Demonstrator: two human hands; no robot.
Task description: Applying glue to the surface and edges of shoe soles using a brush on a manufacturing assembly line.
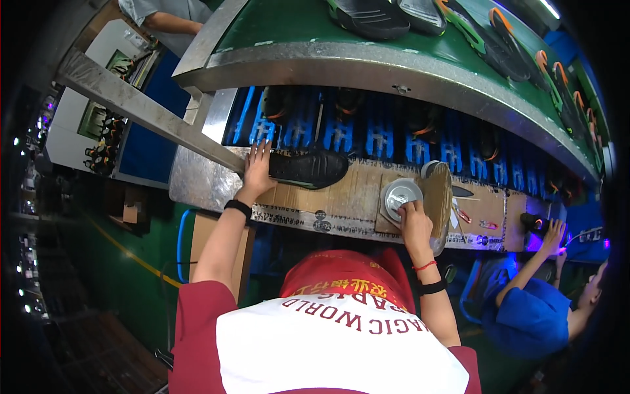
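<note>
Shirt cloth in white and maroon (341,348) is seen nearest, with a red cloth bearing yellow print (341,272) just beyond it. Each forearm is ringed by a black band, and a red cord (425,266) is also worn at the right wrist. On the floor to the left, a brown cardboard box (210,246) is placed beside the worktop.

By the left hand (258,172), fingers straight and slightly spread, one end of a black shoe (312,169) is touched; the shoe is laid lengthwise on the left part of the worktop (357,226), which is covered with cardboard and printed tape. By the right hand (415,226), its fingers bent, the near rim of a round white bowl (396,188) is reached; whether anything is pinched there cannot be told. To the right of the bowl, an upright cardboard piece (438,203) is set, and past it a dark, pointed flat piece (462,192) and red-handled tools (464,215) are laid. Farther right, a black object (533,223) is reached toward by a co-worker in blue (528,315).

Beyond the worktop, a row of blue racks (379,141) is lined up. Above them, a green surface edged with metal (289,26) is seen, where dark shoes with orange and green parts (492,49) are set out. At the far left, a grey sleeve (146,10) of another person is shown.
</note>
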